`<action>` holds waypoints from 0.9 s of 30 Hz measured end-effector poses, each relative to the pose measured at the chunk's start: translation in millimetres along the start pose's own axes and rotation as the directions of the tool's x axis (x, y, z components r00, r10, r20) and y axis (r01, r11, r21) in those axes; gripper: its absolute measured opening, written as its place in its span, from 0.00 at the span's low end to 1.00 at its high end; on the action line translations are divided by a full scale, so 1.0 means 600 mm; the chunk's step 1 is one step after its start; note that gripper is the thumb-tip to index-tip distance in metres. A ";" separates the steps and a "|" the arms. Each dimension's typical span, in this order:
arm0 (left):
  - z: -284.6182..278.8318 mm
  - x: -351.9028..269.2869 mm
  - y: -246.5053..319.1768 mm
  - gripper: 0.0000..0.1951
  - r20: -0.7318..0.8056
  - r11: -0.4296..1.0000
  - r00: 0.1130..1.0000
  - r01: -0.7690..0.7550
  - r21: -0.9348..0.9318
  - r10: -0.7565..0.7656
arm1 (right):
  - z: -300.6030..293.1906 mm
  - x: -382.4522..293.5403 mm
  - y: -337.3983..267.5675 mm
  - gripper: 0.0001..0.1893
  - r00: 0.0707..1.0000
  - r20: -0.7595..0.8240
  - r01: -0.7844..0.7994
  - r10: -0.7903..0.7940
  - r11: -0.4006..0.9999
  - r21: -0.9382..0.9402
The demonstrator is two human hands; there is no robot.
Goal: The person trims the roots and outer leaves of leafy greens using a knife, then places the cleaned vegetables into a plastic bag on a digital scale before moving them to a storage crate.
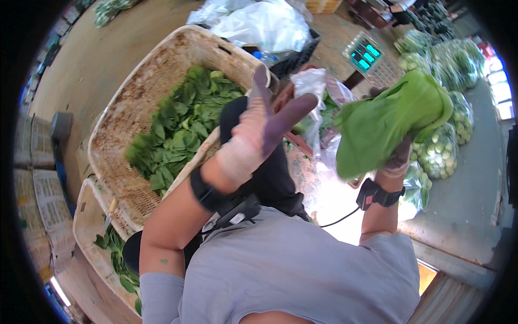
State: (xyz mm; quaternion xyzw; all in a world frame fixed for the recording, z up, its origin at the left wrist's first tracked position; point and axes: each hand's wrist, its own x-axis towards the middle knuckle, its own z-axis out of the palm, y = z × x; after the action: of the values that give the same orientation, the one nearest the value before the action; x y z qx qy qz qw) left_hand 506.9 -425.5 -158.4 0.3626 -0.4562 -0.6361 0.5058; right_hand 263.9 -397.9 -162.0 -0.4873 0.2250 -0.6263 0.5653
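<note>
My left hand (265, 127), in a pale knit glove with dark purple coated fingers, is held up with thumb and fingers apart, and nothing is in it. It is blurred and hangs over my dark-trousered knee, beside the rim of a large plastic crate (121, 121) of leafy greens (190, 125). My right hand (398, 158), also gloved, grips a large head of bok choy (388, 117), which hides most of the fingers. Between the hands a thin plastic bag (309, 101) with greens inside sits in a reddish crate (299, 146).
A digital scale (366, 58) with a lit display stands ahead. Several bagged vegetables (439, 152) lie on a grey table (473, 194) at right. A second crate (87, 218) with a knife (109, 214) at its edge is lower left. Another person's hand (380, 10) shows far off.
</note>
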 end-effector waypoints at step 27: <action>-0.024 0.127 -0.197 0.13 -0.293 0.836 0.805 0.398 -0.378 -0.516 | -0.226 0.134 0.326 0.26 0.627 -0.263 -0.071 0.733 -0.282 -0.957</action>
State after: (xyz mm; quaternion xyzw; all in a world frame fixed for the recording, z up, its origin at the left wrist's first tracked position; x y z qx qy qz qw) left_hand 466.1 -494.6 -274.8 0.4990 -0.1449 -0.7178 0.4633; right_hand 251.6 -559.9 -353.8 -0.7357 0.6172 0.1331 0.2452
